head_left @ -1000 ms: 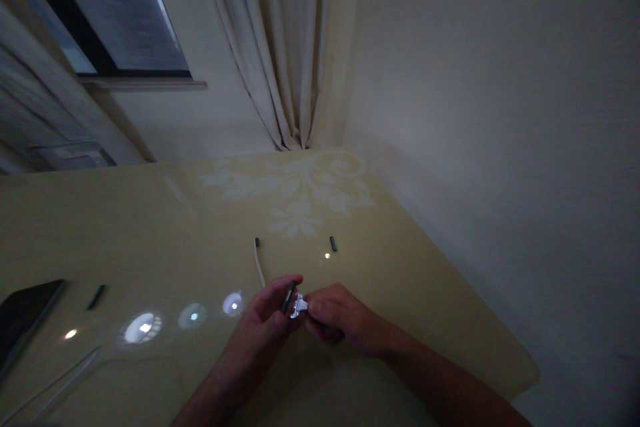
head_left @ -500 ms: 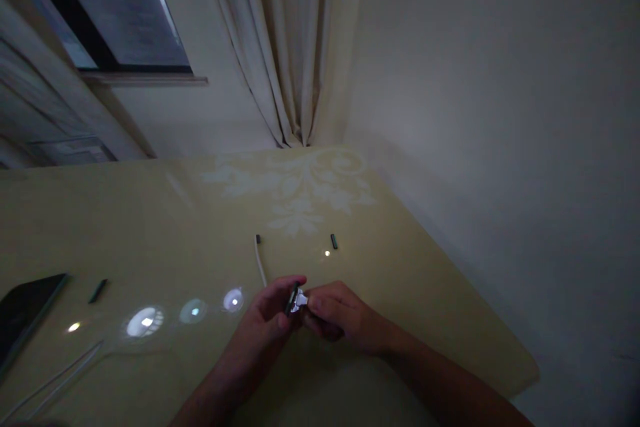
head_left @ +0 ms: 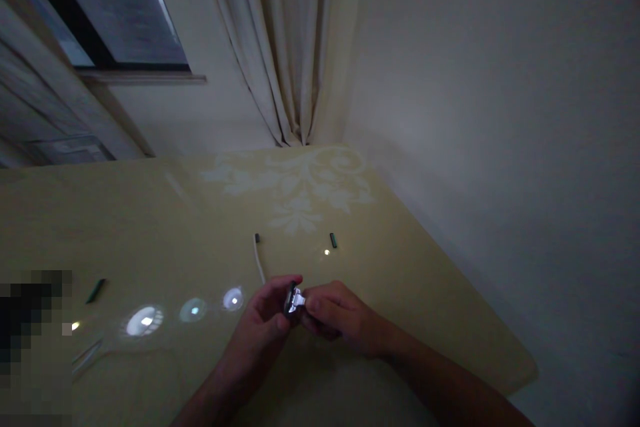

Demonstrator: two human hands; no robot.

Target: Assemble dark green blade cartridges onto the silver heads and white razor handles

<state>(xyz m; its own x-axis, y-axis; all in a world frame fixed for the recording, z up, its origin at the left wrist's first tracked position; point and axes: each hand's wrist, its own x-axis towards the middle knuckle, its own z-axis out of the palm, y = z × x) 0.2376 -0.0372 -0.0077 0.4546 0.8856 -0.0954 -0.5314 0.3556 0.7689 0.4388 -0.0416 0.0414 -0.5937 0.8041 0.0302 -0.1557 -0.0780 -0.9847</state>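
My left hand [head_left: 265, 313] curls its thumb and fingers around the dark edge of a small dark-and-silver piece [head_left: 296, 299]. This piece has a shiny, roughly T-shaped metal part; its exact kind is too small and dim to make out. From the other side my right hand [head_left: 345, 315] pinches the narrow end of the metal part between thumb and fingers. Both hands are closed and meet just above the table. Beyond the left hand lies a thin white stem with a dark tip [head_left: 257, 239], its near end hidden by that hand. A short dark green strip [head_left: 333, 240] lies farther off.
The glossy yellowish table [head_left: 425, 293] has a white floral pattern and light reflections. Another dark green strip [head_left: 96, 290] lies at left, near a white cord [head_left: 87, 355]. A pixelated patch covers the lower left corner. A curtain [head_left: 285, 47] and a wall [head_left: 490, 113] border the table.
The small piece has turned slightly, so more of its shiny metal shows. Both hands keep nearly the same place and grip. The lower left corner is now pixelated.
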